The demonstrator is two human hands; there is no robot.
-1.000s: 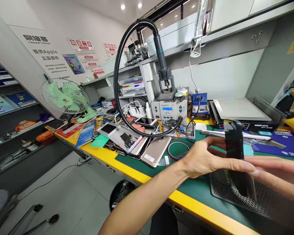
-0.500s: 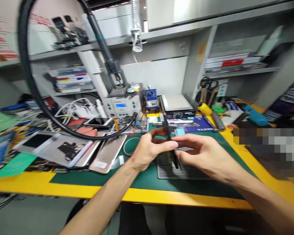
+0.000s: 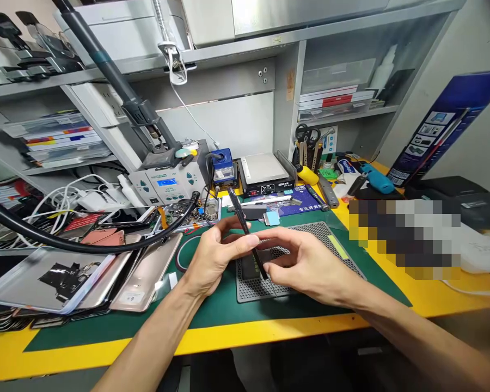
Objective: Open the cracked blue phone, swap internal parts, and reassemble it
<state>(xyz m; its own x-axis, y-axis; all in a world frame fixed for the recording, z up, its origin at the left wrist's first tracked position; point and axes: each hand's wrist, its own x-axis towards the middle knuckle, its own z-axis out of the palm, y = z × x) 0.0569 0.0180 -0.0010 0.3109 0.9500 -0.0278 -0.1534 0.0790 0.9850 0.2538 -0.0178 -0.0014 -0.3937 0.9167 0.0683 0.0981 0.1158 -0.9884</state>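
Note:
A thin black phone (image 3: 246, 231), seen nearly edge-on and tilted, is held up above the grey perforated mat (image 3: 310, 256). My left hand (image 3: 216, 253) grips it from the left, its thumb pressed near the middle of the edge. From the right, my right hand (image 3: 298, 256) pinches it, index finger by the left thumb and its own thumb near the lower end. Behind the phone a dark flat piece (image 3: 251, 268) with faint yellowish marks lies on the mat; part of it is hidden. A light blue pad (image 3: 271, 218) sits just beyond the mat.
At the left are stacked tablet shells (image 3: 147, 272) and a tray of small parts (image 3: 188, 212). A rework station (image 3: 167, 182), a blue soldering unit (image 3: 223, 166) and a hot plate (image 3: 265, 171) stand behind. A black hose (image 3: 85, 245) arches across the left.
The view has turned to the right, so the bench appears shifted left. Both hands keep hold of the phone, which now leans more to the left at its top.

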